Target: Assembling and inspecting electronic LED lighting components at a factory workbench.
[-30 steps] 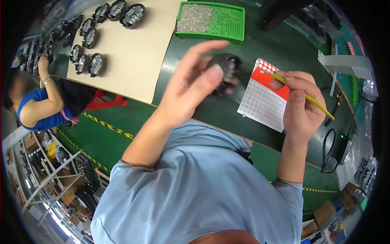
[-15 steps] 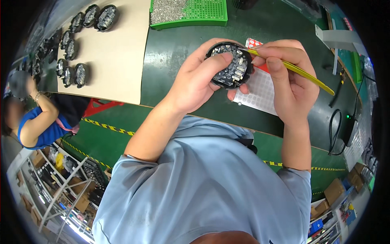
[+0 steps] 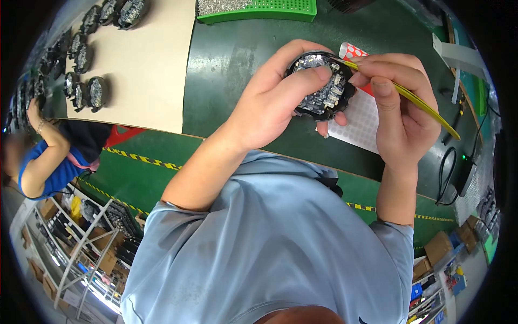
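My left hand (image 3: pixel 270 100) is closed round a round black housing with a circuit board (image 3: pixel 327 93) in it, held above the green bench. Its thumb presses on the face of the board. In my right hand (image 3: pixel 402 100) is a pair of yellow tweezers (image 3: pixel 426 108), pinched between thumb and fingers. The tips reach the upper right rim of the housing; whether they grip something there is too small to tell. Under my hands lies a sheet of round white stickers (image 3: pixel 355 120), with a red-and-white dotted piece (image 3: pixel 352 51) at its far end.
Several similar round board units (image 3: pixel 97 93) stand on a beige mat (image 3: pixel 145 70) at the left. A green perforated tray (image 3: pixel 286 9) with small metal parts is at the far edge. Right lie a black cable (image 3: pixel 443 178) and an adapter (image 3: pixel 466 175). A co-worker (image 3: pixel 46 162) sits left.
My view has shifted a little, so the bench things sit differently in the picture. Both hands keep their grips, the tweezers still at the housing's rim. The co-worker's hand has lowered toward the bench units.
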`<state>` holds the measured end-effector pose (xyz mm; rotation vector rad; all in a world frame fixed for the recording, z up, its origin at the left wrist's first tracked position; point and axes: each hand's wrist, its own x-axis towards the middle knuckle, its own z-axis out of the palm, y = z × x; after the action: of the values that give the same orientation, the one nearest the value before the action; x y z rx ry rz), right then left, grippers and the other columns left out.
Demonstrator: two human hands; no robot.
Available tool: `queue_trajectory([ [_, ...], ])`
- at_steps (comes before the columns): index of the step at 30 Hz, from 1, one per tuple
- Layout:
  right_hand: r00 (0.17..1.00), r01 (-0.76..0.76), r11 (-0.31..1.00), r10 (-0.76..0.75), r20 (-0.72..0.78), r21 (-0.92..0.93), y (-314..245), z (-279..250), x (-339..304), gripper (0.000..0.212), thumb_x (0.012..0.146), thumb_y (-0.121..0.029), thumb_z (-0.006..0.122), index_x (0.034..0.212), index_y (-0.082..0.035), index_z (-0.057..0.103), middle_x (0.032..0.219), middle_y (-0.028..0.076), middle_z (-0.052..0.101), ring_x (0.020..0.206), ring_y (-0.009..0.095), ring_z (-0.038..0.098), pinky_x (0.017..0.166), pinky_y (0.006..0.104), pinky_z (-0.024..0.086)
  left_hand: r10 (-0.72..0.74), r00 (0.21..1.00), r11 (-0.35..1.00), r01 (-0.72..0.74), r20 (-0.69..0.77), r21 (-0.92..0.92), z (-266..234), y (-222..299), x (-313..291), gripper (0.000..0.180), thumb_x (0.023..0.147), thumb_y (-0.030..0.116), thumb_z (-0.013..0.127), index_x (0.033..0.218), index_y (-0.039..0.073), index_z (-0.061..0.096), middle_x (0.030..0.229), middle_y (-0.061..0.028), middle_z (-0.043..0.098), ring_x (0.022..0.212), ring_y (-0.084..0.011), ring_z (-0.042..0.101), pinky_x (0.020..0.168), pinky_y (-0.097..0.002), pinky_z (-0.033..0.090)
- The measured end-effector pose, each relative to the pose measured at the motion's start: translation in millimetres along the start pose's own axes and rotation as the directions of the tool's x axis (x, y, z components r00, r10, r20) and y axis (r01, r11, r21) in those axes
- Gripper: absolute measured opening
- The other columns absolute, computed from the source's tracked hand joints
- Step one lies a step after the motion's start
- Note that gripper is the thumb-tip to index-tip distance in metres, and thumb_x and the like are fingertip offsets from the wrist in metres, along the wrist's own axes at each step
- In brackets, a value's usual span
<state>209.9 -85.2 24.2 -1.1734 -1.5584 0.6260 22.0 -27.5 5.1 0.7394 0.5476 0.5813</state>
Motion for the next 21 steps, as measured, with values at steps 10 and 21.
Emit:
queue_trajectory([
  [10,1.000,-0.006,0.999,0.007,0.018,-0.037,2.7,-1.1,-0.9,0.016,0.102,-0.001,0.056,0.108,0.010,0.066,0.107,0.020,0.066,0.084,0.020,0.068,0.079,0.0297,0.057,-0.002,1.000,1.000,0.002,-0.013,0.005,-1.3,-3.5,2.0,0.028,0.103,0.013,0.047,0.126,-0.002,0.052,0.103,-0.0219,0.068,0.078,-0.0302,0.072,0.056,-0.0336,0.056],
  [21,1.000,-0.001,1.000,0.001,0.022,-0.021,2.8,-2.2,-0.7,0.017,0.101,0.000,0.056,0.110,0.012,0.065,0.110,0.023,0.066,0.088,0.022,0.069,0.081,0.0313,0.059,0.033,0.999,0.998,-0.033,-0.016,-0.046,-1.9,-4.4,4.4,0.023,0.102,0.010,0.054,0.122,-0.002,0.053,0.092,-0.0131,0.069,0.074,-0.0194,0.071,0.057,-0.0306,0.054],
])
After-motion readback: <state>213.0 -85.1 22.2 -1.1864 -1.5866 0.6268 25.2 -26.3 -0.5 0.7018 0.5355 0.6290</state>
